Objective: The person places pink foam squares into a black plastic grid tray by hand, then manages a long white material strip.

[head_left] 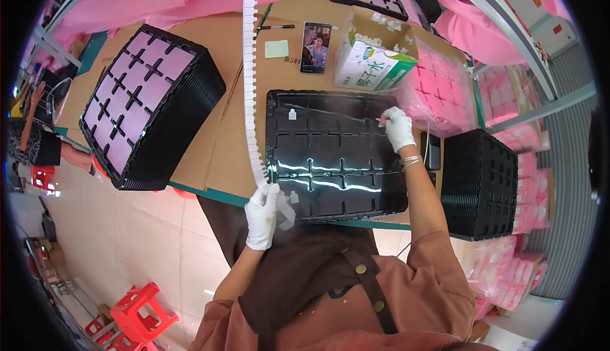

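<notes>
One stack of black trays with a lilac top face (pixel 184 116) stands at the left of the bench (pixel 206 144), on brown cardboard. Right of it, a long white notched strip (pixel 250 78) runs from the far side down to the left hand (pixel 260 219). White glove; fingers clamped on the strip's near end, by the tray's near left corner. A translucent strip (pixel 287 216) trails just beside that hand. Farther off: a pen (pixel 277 27) and a pale green note pad (pixel 276 48).

Mid-bench, the black tray (pixel 337 154), glossy. Two small white tags on its left side: far tag (pixel 292 114), near tag (pixel 294 197). None made out along its right side, so the tagging looks part done; plenty of strip remains. Beyond lie a lit phone (pixel 316 47) and an open carton (pixel 365 68) with white scraps.

Right hand (pixel 399 128), also gloved, is at the tray's far right corner, well apart from the left; fingers bunched, cannot tell whether on anything. Farthest right, another black stack (pixel 480 186).
</notes>
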Demonstrator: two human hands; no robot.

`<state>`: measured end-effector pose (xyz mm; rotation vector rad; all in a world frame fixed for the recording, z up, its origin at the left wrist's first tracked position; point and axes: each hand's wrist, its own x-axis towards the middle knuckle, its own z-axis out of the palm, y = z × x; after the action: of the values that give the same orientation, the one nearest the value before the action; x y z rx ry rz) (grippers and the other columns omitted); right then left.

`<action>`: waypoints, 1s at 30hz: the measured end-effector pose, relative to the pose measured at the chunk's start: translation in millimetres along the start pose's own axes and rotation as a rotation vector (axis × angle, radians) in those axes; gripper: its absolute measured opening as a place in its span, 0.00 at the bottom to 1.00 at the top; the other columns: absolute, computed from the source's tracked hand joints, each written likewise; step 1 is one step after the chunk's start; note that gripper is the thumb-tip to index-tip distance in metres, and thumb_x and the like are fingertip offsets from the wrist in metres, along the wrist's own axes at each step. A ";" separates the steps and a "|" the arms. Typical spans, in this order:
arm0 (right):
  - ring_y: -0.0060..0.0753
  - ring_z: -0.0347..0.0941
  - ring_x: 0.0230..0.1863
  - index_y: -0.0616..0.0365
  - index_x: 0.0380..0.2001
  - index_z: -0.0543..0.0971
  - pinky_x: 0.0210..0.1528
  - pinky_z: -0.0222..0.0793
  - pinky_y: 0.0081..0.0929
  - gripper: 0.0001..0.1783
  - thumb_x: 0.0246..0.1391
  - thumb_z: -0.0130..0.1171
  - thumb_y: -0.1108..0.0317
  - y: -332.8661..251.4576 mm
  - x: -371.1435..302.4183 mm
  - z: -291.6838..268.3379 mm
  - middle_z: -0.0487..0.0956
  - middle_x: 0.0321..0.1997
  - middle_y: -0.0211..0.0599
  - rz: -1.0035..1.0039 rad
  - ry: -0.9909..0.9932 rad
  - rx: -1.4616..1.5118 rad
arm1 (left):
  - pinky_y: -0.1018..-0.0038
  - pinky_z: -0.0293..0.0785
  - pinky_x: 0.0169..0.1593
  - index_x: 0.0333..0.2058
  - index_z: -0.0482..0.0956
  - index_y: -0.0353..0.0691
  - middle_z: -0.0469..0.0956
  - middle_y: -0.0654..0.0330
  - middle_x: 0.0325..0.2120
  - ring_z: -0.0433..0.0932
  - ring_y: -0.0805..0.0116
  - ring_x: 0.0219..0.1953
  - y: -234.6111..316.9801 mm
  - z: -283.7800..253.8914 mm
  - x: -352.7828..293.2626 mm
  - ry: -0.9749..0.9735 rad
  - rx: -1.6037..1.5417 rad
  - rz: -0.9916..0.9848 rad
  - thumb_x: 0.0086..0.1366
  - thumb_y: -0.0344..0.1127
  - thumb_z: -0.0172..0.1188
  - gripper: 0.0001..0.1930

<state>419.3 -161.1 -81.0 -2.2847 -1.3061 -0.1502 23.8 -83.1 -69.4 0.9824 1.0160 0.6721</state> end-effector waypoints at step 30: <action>0.38 0.75 0.36 0.48 0.23 0.78 0.41 0.61 0.38 0.02 0.46 0.57 0.66 -207.3 50.3 83.1 0.79 0.27 0.32 -0.189 -0.330 -0.225 | 0.78 0.75 0.35 0.37 0.78 0.31 0.78 0.60 0.28 0.79 0.72 0.30 5.4 -3.7 -0.5 -0.086 -0.059 -0.032 0.65 0.35 0.57 0.11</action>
<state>261.2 3.2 -60.4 -2.4441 -1.7527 0.0202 20.1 -79.9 -65.1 0.9340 0.9296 0.6255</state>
